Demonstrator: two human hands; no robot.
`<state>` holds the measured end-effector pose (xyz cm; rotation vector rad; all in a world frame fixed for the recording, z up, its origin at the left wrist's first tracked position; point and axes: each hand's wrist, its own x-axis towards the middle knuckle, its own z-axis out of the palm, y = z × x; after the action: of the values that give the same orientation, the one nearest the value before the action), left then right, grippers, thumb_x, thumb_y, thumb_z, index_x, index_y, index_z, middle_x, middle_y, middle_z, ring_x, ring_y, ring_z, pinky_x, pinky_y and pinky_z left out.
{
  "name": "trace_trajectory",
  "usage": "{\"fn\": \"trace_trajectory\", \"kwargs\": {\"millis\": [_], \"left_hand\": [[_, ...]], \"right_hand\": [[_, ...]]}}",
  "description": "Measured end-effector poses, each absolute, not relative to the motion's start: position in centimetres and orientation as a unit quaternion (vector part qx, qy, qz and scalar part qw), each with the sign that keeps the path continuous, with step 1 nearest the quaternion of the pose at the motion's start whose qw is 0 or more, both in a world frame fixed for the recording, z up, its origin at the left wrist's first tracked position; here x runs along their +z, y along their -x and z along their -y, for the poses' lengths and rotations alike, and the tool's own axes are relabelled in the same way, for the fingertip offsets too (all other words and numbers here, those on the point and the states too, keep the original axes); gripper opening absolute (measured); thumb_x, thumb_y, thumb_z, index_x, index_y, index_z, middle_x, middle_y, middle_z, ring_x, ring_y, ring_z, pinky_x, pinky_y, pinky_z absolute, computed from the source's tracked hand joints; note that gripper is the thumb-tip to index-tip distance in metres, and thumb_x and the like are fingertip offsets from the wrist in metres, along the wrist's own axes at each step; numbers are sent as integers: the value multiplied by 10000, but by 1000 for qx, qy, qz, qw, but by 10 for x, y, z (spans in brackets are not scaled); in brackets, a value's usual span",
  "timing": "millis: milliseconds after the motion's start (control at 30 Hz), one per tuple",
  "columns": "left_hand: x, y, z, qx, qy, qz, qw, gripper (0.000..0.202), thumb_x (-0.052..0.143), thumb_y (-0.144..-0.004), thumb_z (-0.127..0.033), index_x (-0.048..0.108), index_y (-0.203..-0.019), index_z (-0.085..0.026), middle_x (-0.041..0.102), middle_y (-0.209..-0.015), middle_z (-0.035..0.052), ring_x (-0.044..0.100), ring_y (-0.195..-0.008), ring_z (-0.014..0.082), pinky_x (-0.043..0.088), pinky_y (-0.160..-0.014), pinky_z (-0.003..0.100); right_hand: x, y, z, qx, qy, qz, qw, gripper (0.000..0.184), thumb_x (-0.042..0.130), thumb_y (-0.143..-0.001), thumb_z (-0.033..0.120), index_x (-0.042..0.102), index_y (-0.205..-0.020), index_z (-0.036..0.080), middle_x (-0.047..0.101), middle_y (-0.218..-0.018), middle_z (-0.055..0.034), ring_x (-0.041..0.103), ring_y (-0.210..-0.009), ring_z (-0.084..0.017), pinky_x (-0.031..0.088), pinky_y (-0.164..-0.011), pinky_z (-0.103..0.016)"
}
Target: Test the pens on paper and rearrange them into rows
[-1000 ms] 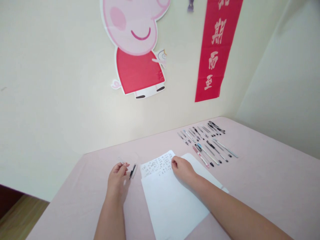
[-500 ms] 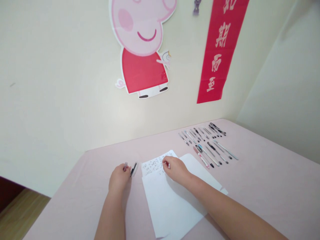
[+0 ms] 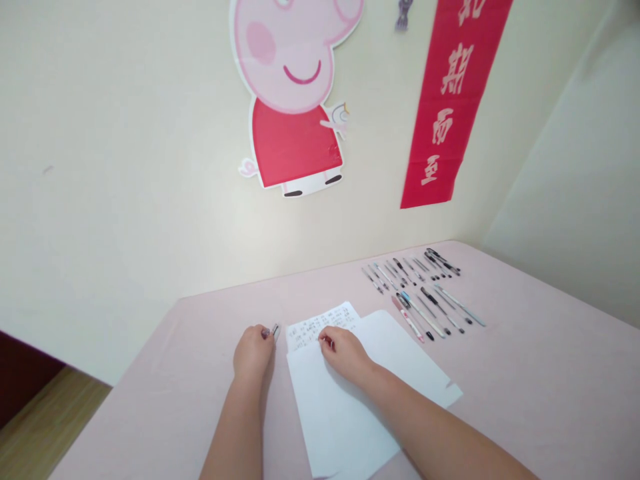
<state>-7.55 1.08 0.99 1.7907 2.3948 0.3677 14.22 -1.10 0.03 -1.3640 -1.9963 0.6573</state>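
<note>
My left hand (image 3: 253,355) rests on the pink tabletop left of the papers, its fingers closed round a pen (image 3: 275,329). Only a short clear and dark end of that pen shows past my fingertips; the hand hides the rest. Over the papers, my right hand (image 3: 345,352) is pinched shut. Something small and pale may be between its fingertips, but I cannot make out what. Under its fingers lies a sheet with handwriting (image 3: 310,330), partly covered by blank white sheets (image 3: 340,420).
Several pens (image 3: 433,307) lie in two slanted rows at the back right of the pink table (image 3: 540,373). The wall behind carries a pink pig cutout (image 3: 297,143) and a red banner (image 3: 450,100) with white characters.
The black pen that lay at my left fingertips is now mostly hidden by that hand. My right hand has moved slightly left and down over the written sheet. The view has shifted a little.
</note>
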Motion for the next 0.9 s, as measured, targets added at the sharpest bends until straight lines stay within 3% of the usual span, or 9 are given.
{"fn": "trace_trajectory", "kwargs": {"millis": [467, 700, 900], "left_hand": [[16, 78, -9, 120, -590, -794, 76, 197, 460, -761, -316, 606, -724, -188, 677, -843, 113, 615, -788, 236, 342, -562, 279], [13, 80, -9, 125, -597, -789, 74, 190, 478, -750, -322, 608, -696, -195, 677, -839, 100, 605, -789, 220, 345, -578, 270], [31, 74, -8, 278, -572, -771, 47, 156, 475, -720, -300, 591, -736, -198, 633, -880, 65, 566, -830, 204, 386, -696, 284]], "right_hand": [[-9, -144, 7, 277, 507, 745, 334, 181, 464, -770, 159, 642, -791, 183, 585, -634, 9, 481, -569, -106, 339, -567, -205], [-12, -145, 5, 280, 507, 744, 334, 182, 472, -765, 158, 649, -800, 184, 583, -631, 11, 479, -566, -104, 340, -562, -203], [-14, -145, 5, 302, 498, 730, 359, 181, 458, -765, 163, 634, -800, 177, 571, -622, 15, 483, -567, -106, 357, -564, -209]]}}
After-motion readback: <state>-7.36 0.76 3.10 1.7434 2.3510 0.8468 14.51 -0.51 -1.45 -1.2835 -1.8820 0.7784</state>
